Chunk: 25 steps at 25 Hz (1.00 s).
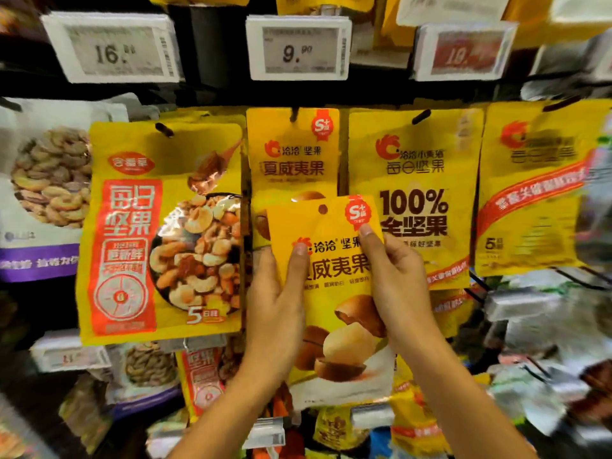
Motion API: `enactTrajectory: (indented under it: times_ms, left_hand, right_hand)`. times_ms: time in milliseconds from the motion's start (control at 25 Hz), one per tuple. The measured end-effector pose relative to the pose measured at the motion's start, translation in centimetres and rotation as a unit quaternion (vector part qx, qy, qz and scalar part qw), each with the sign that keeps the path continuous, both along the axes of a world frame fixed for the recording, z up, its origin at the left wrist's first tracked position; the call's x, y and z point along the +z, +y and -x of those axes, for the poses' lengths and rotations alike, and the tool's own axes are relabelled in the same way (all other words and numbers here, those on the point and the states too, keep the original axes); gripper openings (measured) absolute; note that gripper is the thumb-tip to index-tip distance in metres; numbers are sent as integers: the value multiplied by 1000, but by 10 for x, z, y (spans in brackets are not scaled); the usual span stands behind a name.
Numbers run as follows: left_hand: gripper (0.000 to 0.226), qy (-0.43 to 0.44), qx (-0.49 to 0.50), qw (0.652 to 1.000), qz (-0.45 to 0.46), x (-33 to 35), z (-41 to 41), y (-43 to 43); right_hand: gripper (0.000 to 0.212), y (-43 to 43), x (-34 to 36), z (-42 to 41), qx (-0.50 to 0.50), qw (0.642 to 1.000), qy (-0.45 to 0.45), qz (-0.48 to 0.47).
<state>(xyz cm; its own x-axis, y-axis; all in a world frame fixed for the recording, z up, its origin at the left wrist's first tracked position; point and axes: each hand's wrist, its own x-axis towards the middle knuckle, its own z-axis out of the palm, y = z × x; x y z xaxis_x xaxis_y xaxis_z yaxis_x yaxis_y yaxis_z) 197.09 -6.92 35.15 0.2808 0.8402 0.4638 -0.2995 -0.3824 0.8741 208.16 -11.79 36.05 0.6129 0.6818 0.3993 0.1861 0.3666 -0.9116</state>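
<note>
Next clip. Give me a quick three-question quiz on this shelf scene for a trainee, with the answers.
1. True or false: the left hand and the right hand both grip the held pouch.
2. The price tag directly above the matching hanging pouch reads: A) 16, B) 9.90, C) 10.
3. Is the hang hole of the held pouch on a peg?
Key: 1 true; 2 B; 3 no, the hole is free, and the held pouch is in front of the matching hanging pouch.
</note>
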Motion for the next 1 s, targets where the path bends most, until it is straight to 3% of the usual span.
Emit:
enactTrajectory:
  times_ms: [120,240,400,760,920,1000]
  left_hand:
    - [14,-20,42,999,-1,23,-15,14]
    - [16,-32,70,997,-23,57,-18,35]
    - [26,-5,121,992,-40,90,-19,61]
    - [22,54,184,980,-50,96,-31,94]
    - [16,100,238,954,-153,77,-25,82]
    - [30,101,274,925,-245,49,-4,72]
  right_hand:
    - [31,8,26,-11,20,999,-31,-18]
    - [49,34,63,-17,11,997,-67,-27]
    - [40,61,92,-16,16,996,-79,-45]
    - [51,86,96,-21,-49,994,-95,-13]
    - [30,87,76,-20,-135,977,-163,1]
    - [32,77,50,-16,-230,932,-272,-71]
